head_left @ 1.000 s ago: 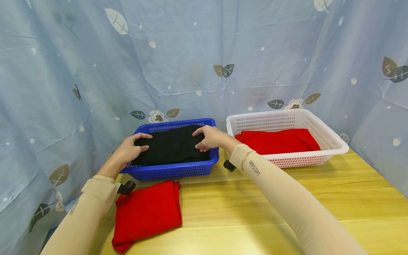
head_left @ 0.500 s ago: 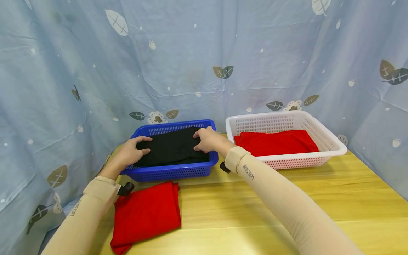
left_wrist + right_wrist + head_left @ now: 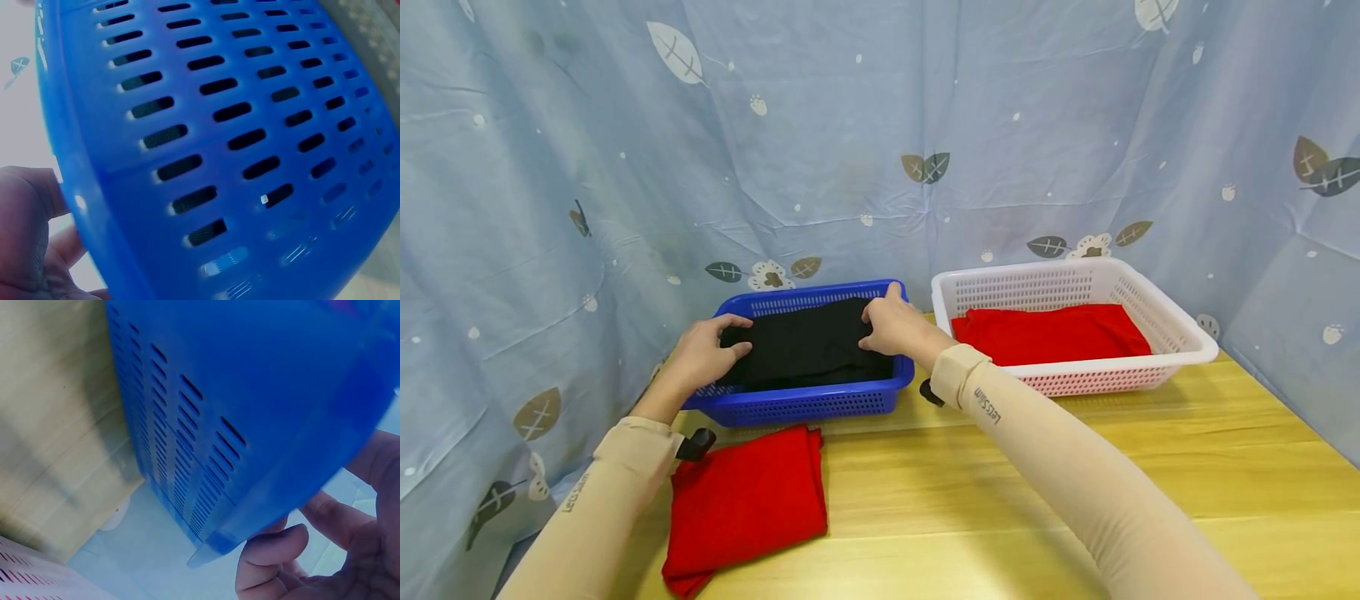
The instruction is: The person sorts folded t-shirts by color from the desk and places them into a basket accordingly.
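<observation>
A folded black cloth (image 3: 805, 342) lies inside the blue plastic basket (image 3: 820, 400) in the head view. My left hand (image 3: 706, 354) reaches over the basket's left end, thumb and fingers spread apart at the cloth's edge. At the opposite end, my right hand (image 3: 898, 325) is over the rim, its fingertips right at the cloth's right edge and one finger raised. The left wrist view shows the slotted basket wall (image 3: 206, 125) with part of my left hand beyond the rim. In the right wrist view, bent fingers (image 3: 275, 556) show beside the rim.
To the right stands a white basket (image 3: 1120, 371) holding a folded red cloth (image 3: 1060, 333). Another folded red cloth (image 3: 748, 508) lies on the wooden table (image 3: 925, 508) in front of the blue basket. A patterned blue curtain (image 3: 850, 142) hangs close behind both baskets.
My right hand's fingers have drawn back slightly toward the basket's right rim, and one finger has lifted. The left hand has barely moved. The black cloth stays in the basket.
</observation>
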`<state>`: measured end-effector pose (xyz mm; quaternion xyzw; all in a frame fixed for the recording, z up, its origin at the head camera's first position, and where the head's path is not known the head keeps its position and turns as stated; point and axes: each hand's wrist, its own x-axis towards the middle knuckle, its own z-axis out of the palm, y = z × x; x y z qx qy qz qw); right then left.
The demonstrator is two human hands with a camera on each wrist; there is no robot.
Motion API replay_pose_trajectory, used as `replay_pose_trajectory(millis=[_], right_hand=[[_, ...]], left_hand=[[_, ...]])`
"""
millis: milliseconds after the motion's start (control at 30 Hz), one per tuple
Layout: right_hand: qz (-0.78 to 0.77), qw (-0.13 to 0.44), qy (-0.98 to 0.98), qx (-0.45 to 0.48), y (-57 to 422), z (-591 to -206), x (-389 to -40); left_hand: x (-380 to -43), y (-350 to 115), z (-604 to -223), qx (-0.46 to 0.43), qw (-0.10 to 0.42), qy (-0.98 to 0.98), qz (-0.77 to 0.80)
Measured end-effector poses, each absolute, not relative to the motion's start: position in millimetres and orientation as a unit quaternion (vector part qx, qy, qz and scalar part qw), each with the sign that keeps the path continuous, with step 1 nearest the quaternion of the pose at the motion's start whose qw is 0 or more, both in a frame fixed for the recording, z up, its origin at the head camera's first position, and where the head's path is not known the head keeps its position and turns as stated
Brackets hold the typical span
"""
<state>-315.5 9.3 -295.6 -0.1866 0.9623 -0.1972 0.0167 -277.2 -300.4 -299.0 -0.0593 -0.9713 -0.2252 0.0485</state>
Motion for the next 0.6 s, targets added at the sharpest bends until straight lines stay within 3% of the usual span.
replay_pose_trajectory(millis=[600], right_hand=[[-0.203,0.027,0.949,-0.239,19.1,-285.5,-303.9]], left_hand=[[-259.5,-304.5,-285.6,-0.074,0.078,-0.966,-0.237]])
